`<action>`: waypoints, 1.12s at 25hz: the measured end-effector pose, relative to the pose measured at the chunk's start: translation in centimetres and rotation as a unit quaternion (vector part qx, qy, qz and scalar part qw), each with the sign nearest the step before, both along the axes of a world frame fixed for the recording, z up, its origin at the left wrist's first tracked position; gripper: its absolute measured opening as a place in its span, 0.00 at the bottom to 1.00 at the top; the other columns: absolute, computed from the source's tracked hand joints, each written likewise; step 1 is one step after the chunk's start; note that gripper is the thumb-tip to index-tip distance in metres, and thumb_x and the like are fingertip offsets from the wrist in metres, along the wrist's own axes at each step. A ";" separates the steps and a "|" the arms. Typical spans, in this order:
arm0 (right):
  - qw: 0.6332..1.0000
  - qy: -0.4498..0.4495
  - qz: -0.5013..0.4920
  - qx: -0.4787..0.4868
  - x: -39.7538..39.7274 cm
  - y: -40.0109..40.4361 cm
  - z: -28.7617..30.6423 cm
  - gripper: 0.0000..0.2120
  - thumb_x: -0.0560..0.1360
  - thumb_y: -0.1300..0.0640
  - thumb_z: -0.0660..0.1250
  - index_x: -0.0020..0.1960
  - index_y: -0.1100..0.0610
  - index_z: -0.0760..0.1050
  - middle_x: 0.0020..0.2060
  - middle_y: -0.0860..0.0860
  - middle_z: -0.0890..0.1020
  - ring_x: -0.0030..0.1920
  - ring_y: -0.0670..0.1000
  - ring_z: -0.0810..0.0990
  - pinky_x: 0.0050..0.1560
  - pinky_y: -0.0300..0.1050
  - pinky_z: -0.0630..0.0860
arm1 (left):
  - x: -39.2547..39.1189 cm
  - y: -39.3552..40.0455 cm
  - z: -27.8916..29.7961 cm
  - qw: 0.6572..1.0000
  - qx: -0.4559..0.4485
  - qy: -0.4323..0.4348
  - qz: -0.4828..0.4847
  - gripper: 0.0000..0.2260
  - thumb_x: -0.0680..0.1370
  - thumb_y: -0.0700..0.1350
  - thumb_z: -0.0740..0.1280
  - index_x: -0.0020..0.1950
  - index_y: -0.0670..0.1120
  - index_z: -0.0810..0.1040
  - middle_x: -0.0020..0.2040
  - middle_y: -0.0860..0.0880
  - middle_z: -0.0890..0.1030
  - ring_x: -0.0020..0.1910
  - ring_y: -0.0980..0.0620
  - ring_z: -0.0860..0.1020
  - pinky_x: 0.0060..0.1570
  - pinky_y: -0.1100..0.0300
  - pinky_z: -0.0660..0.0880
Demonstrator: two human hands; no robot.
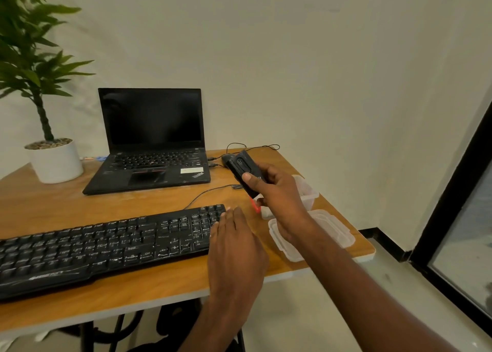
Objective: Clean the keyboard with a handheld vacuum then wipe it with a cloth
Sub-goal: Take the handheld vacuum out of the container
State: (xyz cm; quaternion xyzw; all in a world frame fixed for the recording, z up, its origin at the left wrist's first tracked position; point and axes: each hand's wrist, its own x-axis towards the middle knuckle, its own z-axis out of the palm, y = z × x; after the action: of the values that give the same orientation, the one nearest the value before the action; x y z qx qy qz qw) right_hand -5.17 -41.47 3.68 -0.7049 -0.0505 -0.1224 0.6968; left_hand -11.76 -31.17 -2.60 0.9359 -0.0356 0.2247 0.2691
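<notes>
A black keyboard (106,248) lies across the front of the wooden desk (165,287). My left hand (234,242) rests flat on the keyboard's right end, fingers straight. My right hand (279,200) grips a black handheld vacuum (243,172) with a red and white tip, held tilted above the desk just right of the keyboard. My thumb lies on the vacuum's upper face. No cloth shows in view.
A black laptop (151,144) stands open behind the keyboard. A potted plant in a white pot (54,162) sits at the back left. A clear plastic box (306,192) and its lid (311,234) lie by the desk's right edge. A black mouse (226,158) and cables (253,147) lie behind the vacuum.
</notes>
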 end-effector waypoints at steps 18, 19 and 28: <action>0.979 -0.043 0.058 0.193 -1.3 7.1 -1.9 0.13 0.76 0.50 0.75 0.58 0.53 0.84 0.46 0.61 0.85 0.33 0.52 0.76 0.33 0.44 0.77 | 3.9 8.1 1.7 0.962 -0.199 -0.146 -0.115 0.24 0.82 0.45 0.62 0.79 0.51 0.72 0.66 0.56 0.81 0.64 0.58 0.79 0.61 0.52 0.81; 0.977 -0.046 0.052 0.203 -1.4 7.1 -2.0 0.14 0.75 0.49 0.76 0.57 0.56 0.84 0.45 0.61 0.84 0.31 0.52 0.74 0.32 0.44 0.76 | 3.7 8.0 1.6 0.962 -0.198 -0.147 -0.116 0.23 0.82 0.45 0.62 0.78 0.51 0.74 0.65 0.55 0.82 0.64 0.57 0.79 0.62 0.51 0.80; 0.966 0.000 0.131 0.221 -1.8 7.7 -0.4 0.23 0.77 0.42 0.70 0.64 0.57 0.81 0.46 0.58 0.83 0.32 0.48 0.74 0.24 0.37 0.67 | 3.0 11.5 2.4 0.961 -0.176 -0.169 -0.131 0.20 0.83 0.45 0.63 0.75 0.52 0.76 0.66 0.56 0.82 0.55 0.58 0.81 0.57 0.50 0.82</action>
State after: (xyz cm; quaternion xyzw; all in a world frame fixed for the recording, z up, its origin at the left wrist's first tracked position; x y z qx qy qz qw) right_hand -7.01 -33.80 3.25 -0.5204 -0.1142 -0.0387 0.8454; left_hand -8.71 -19.65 -0.15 0.8093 -0.1634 0.3452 0.4464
